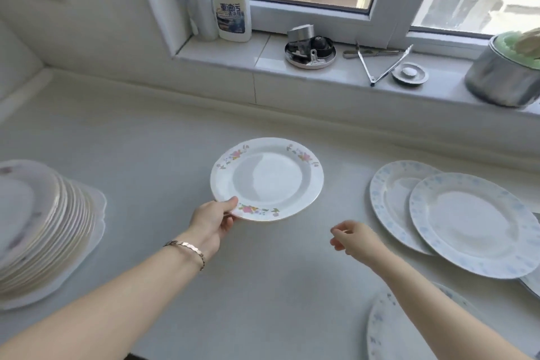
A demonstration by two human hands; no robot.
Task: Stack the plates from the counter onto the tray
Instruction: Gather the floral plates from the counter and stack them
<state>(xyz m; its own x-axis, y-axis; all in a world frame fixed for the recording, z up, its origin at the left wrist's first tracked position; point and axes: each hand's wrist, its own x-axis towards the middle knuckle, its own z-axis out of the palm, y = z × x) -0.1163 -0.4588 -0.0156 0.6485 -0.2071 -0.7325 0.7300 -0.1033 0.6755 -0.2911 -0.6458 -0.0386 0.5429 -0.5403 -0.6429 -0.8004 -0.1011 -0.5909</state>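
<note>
Floral plate [266, 179], pink-flowered at the rim, out in the middle of the pale worktop [163, 140], pinched at its near-left edge by the left hand [214, 221], thumb on top, fingers beneath. Whether lifted clear or only tipped at that edge, hard to tell. Right hand [350, 238] loosely curled just beside and apart, holding nothing. Probably the pick-up step: one plate taken, bound for the tall stack of plates [43, 225] at far left, standing on a white tray [95, 231] with a wavy edge. Next move likely a carry leftward, kept level, then a square lowering onto the stack so nothing slides; the stack already high and leaning a little in this wide view. More left to do: blue-patterned plates [455, 219] overlapping at right, another at the lower right corner. Beyond, a tiled windowsill [263, 52] with a spray bottle [233, 0], tongs [385, 64], a steel pot [502, 79], bright daylight through the window.
</note>
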